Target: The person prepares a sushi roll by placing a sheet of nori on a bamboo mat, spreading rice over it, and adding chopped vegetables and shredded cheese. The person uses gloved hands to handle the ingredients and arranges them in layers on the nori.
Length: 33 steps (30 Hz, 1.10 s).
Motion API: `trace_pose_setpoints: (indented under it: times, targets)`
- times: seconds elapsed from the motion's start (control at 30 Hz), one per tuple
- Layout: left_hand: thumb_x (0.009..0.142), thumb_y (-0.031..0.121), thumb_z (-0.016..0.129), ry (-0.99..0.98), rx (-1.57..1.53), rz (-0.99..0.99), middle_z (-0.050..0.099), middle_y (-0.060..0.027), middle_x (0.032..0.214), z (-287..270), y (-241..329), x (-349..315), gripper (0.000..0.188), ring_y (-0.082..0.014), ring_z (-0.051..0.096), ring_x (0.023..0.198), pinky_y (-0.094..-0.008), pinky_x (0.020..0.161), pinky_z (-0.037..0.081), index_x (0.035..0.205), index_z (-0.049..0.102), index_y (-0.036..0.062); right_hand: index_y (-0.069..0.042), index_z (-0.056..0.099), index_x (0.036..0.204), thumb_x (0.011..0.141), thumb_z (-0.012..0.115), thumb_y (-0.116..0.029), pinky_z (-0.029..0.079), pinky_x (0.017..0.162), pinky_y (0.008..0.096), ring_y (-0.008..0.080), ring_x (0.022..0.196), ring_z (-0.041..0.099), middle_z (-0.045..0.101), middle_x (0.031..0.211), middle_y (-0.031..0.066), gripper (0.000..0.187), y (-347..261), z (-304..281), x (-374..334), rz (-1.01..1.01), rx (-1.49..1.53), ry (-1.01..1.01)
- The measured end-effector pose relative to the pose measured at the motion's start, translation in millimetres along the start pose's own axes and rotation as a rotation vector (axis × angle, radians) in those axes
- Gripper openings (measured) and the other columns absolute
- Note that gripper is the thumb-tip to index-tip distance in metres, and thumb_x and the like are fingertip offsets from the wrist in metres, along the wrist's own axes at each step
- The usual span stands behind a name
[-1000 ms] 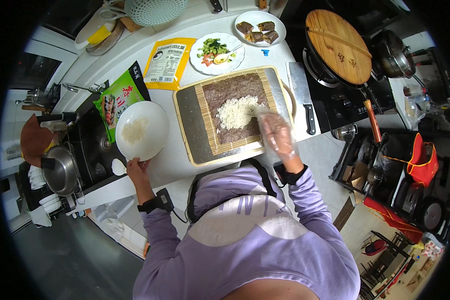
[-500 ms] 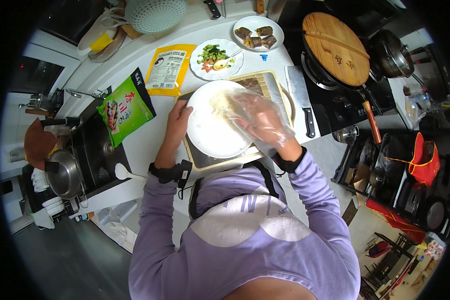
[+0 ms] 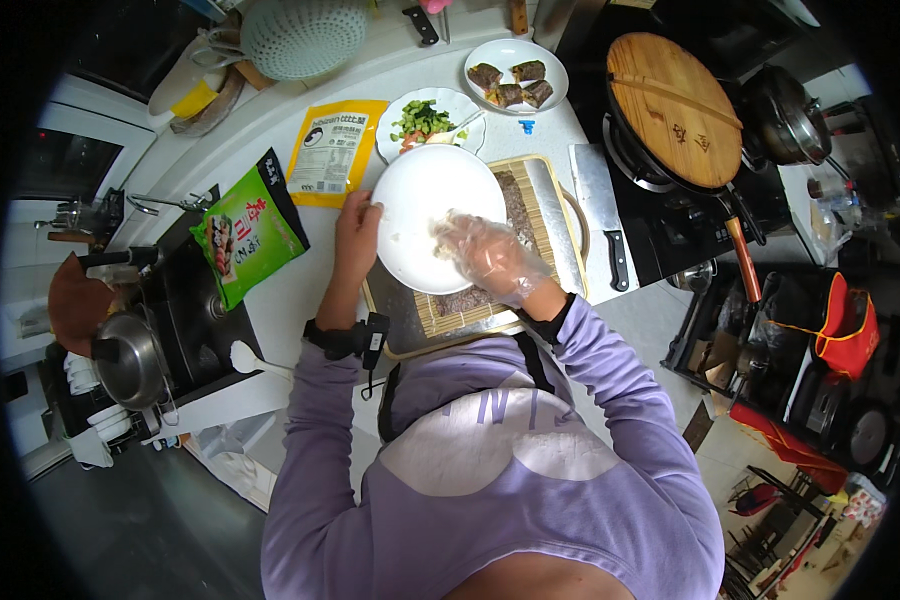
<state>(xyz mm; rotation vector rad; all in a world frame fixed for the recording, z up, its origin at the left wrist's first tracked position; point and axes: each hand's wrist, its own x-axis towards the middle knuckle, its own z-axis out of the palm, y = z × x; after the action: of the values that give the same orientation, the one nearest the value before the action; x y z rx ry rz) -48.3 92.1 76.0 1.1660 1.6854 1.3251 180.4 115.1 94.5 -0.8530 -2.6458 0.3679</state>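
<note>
My left hand (image 3: pixel 355 235) grips the left rim of a white plate (image 3: pixel 410 200), thumb on the upper side. Over the plate's lower right, my right hand (image 3: pixel 498 262) wears a clear plastic glove, its fingers curled round a clump of white rice (image 3: pixel 444 232). A few grains stick to the plate elsewhere. Beneath the plate lies a bamboo rolling mat (image 3: pixel 542 222) bearing a dark seaweed sheet (image 3: pixel 517 205), partly hidden by plate and hand. The mat rests on a cutting board (image 3: pixel 395 322) with a pale edge.
Behind stand a plate of chopped vegetables (image 3: pixel 422 122) with a spoon and a plate of cut rolls (image 3: pixel 510 80). Yellow (image 3: pixel 332 150) and green (image 3: pixel 255 235) packages lie left. A cleaver (image 3: pixel 600 205) is right, beside a wooden-lidded pan (image 3: pixel 675 110). A rice paddle (image 3: pixel 250 358) overhangs the sink side.
The plate has shifted up and away, uncovering more of the mat and seaweed. My right hand has moved down and left, and the rice once spread on the plate is now gathered at its fingers.
</note>
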Motion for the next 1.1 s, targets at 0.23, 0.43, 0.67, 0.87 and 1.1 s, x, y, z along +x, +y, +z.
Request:
trace_pose_setpoints:
  times: [0.23,0.43,0.67,0.87,1.1]
  targets:
    - [0.088,0.015,0.054,0.089,-0.059,-0.173,0.064,-0.0098,0.086,-27,-18,-2,0.025,-0.0117,0.058,0.072,-0.024,0.065,0.046,0.109,0.054,0.0007,-0.011,0.054,0.123,0.074,0.059,0.004,0.048,0.094,0.0382,0.0295,0.11,0.056,0.056,0.119,0.0125,0.051,36,12,-10,0.275,0.453,0.281]
    - [0.089,0.013,0.054,0.137,-0.087,-0.184,0.062,-0.0048,0.087,-59,-21,-12,0.021,-0.0085,0.056,0.074,-0.0214,0.066,0.045,0.106,0.056,0.0019,-0.013,0.048,0.13,0.074,0.062,-0.004,0.045,0.096,0.0391,0.0326,0.116,0.051,0.05,0.13,0.0133,0.058,37,21,-36,0.287,0.219,0.112]
    - [0.086,0.016,0.054,0.156,-0.12,-0.243,0.06,-0.0068,0.102,-85,-23,-28,0.03,-0.0135,0.054,0.092,-0.0241,0.082,0.042,0.112,0.056,-0.0014,-0.009,0.049,0.13,0.075,0.064,-0.008,0.046,0.096,0.0386,0.0338,0.115,0.053,0.05,0.13,0.0183,0.057,26,-2,-59,0.246,0.277,0.152]
    - [0.087,0.014,0.054,0.199,-0.225,-0.252,0.06,-0.0071,0.104,-82,-28,-32,0.033,-0.0143,0.056,0.094,-0.0251,0.084,0.043,0.115,0.054,-0.0035,0.0,0.063,0.103,0.075,0.062,0.0,0.054,0.079,0.0358,0.0333,0.092,0.064,0.063,0.107,0.0196,0.028,20,13,-65,0.236,0.172,0.169]
    - [0.087,0.013,0.055,0.286,-0.333,-0.216,0.06,-0.0052,0.092,-77,-27,-34,0.023,-0.0115,0.056,0.081,-0.0234,0.074,0.046,0.105,0.055,0.0,0.002,0.066,0.088,0.079,0.059,-0.003,0.053,0.072,0.0376,0.0335,0.082,0.063,0.065,0.093,0.0195,0.012,16,19,-54,0.168,0.121,0.292]
